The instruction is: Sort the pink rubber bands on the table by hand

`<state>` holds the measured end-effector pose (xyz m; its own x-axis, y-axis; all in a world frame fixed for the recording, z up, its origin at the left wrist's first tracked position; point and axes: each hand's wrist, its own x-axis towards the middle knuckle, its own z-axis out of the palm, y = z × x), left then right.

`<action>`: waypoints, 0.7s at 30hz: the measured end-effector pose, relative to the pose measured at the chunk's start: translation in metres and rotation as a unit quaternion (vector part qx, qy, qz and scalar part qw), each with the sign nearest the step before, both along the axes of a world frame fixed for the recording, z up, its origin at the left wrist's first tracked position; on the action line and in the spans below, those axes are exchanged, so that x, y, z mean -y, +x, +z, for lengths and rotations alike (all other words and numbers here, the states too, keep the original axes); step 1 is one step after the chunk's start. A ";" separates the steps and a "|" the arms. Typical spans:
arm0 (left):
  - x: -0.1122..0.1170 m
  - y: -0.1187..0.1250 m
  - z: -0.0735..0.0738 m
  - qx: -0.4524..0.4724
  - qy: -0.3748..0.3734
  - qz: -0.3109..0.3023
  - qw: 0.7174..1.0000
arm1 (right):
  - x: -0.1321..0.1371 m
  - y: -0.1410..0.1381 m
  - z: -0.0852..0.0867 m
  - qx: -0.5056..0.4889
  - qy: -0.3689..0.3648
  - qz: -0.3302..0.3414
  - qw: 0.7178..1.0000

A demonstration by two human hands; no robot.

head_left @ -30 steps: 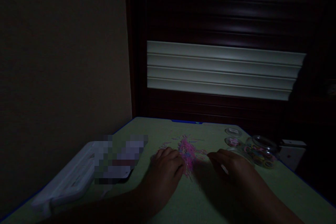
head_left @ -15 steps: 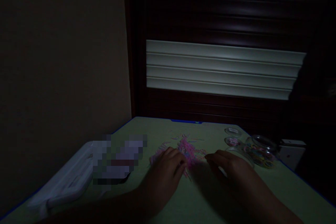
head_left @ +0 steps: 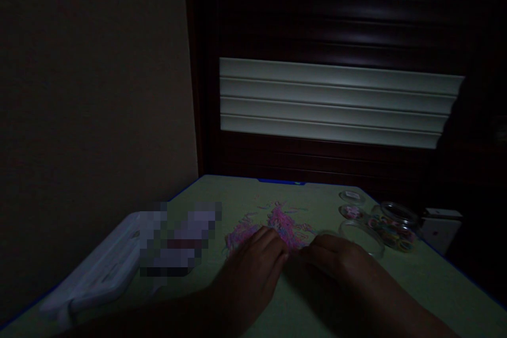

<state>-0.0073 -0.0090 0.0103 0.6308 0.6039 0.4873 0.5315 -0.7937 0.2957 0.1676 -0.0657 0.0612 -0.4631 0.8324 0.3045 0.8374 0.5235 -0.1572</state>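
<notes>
Head view, dim room: L hand (head_left: 251, 266) and R hand (head_left: 330, 256) sit close together, fingers curled downward at the near edge of a loose heap of pink rubber bands (head_left: 283, 224), fingertips almost meeting. Neither is spread flat; L hand's fingers touch the heap, R hand's lie just beside it or on it. Light's too poor to tell if either pinches any bands. Heap is on a pale green table top (head_left: 245, 195) w/ blue edging, a few stray bands scattered around it, so the pile is far from tidied. To the R: clear round lid (head_left: 361, 238), two small round tins (head_left: 350, 205), glass jar of mixed-colour bands (head_left: 393, 233), lid off, jar well stocked. White box (head_left: 440, 229) beyond. To the L: white plastic case (head_left: 97, 269) and a pixelated, unreadable patch (head_left: 178, 237). Behind: beige wall (head_left: 95, 74), dark shutter w/ pale panel (head_left: 332, 100).
</notes>
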 end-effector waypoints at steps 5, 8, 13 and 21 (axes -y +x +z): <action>0.004 0.001 0.004 -0.027 0.032 -0.014 0.999 | -0.004 0.001 -0.006 0.012 0.007 -0.021 1.000; 0.006 0.001 0.005 -0.043 0.051 -0.025 0.997 | -0.007 0.005 -0.009 0.004 0.008 0.012 1.000; 0.007 0.001 0.006 -0.055 0.058 -0.025 0.996 | -0.008 0.008 -0.011 0.000 0.023 0.012 1.000; 0.005 0.002 0.006 -0.046 0.046 -0.026 0.998 | -0.004 0.007 -0.005 0.007 0.032 0.002 0.999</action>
